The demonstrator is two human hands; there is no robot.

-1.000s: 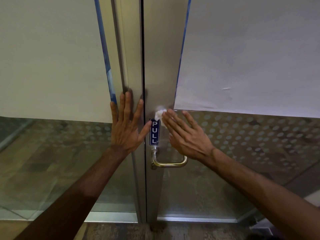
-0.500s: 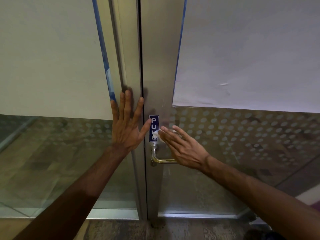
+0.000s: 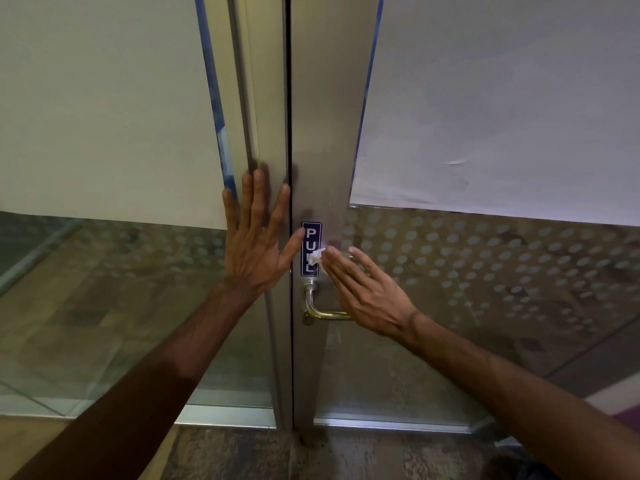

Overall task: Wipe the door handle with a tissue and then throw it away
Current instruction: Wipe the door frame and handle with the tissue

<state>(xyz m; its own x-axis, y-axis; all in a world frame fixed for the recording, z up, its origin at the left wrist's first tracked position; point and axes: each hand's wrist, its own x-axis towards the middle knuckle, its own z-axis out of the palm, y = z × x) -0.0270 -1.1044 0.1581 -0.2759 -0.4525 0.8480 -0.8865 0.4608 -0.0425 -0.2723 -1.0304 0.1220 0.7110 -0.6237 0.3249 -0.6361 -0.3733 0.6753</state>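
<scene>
A brass door handle (image 3: pixel 317 311) curves out of the grey metal stile of the right door, below a blue PULL sign (image 3: pixel 310 237). My right hand (image 3: pixel 363 292) lies flat over the upper part of the handle, fingers extended, and presses a small white tissue (image 3: pixel 316 256) against the stile beside the sign. Most of the tissue and the handle's right end are hidden under that hand. My left hand (image 3: pixel 256 240) rests flat with fingers spread on the left door's frame, its thumb touching the sign's edge.
Both glass doors carry large white paper sheets (image 3: pixel 502 98) in their upper parts and frosted dots (image 3: pixel 485 258) lower down. A dark seam (image 3: pixel 288 98) runs between the doors. A metal sill (image 3: pixel 381 424) and mottled floor (image 3: pixel 277 455) lie below.
My right hand with the tissue has slid down and left, from above the sign's top to beside its lower letters. The left hand has stayed in place.
</scene>
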